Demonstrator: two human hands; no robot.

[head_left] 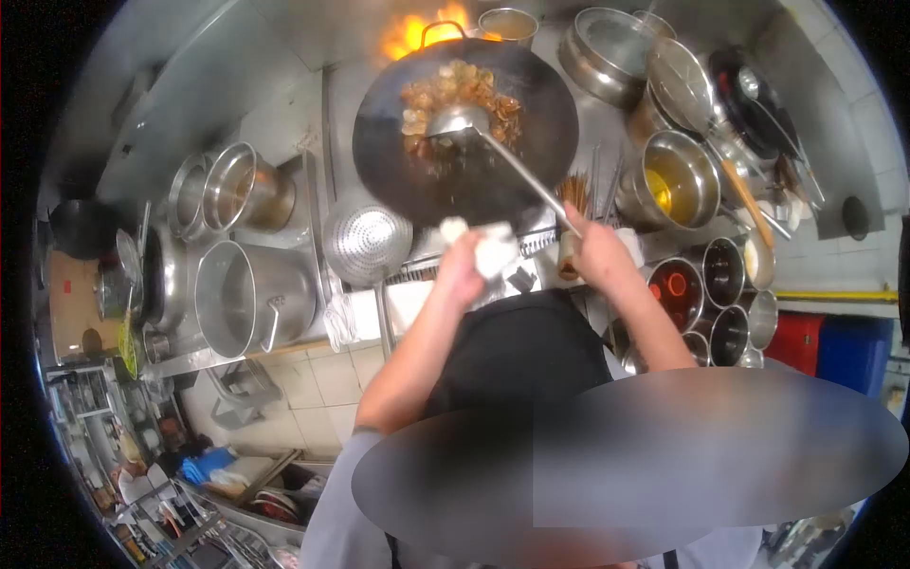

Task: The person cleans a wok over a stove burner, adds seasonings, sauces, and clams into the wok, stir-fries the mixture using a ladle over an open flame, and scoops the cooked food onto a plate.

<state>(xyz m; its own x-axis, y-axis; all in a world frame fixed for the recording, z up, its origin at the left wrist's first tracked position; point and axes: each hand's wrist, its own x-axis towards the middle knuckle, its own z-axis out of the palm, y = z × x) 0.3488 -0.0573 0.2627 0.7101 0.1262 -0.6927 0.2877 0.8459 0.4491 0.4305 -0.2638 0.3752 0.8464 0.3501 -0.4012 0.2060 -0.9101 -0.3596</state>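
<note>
A large dark wok [389, 142] sits over the burner, with flames behind its far rim. Browned pieces of food [464, 81] lie in it under the bowl of a metal ladle [521, 169]. My right hand [602, 254] is closed around the end of the ladle's handle. At the wok's near edge, my left hand [460, 273] is closed on a white cloth [495, 252]. Left of that hand, a perforated strainer [368, 239] rests on the stove edge, its handle pointing toward me.
Steel pots [223, 299] stand at the left. On the right are a pot with yellow liquid [692, 180], strainers [681, 85] and several seasoning containers [725, 270]. A bamboo brush [573, 192] is beside the ladle handle. Flames [412, 36] rise at the wok's far side.
</note>
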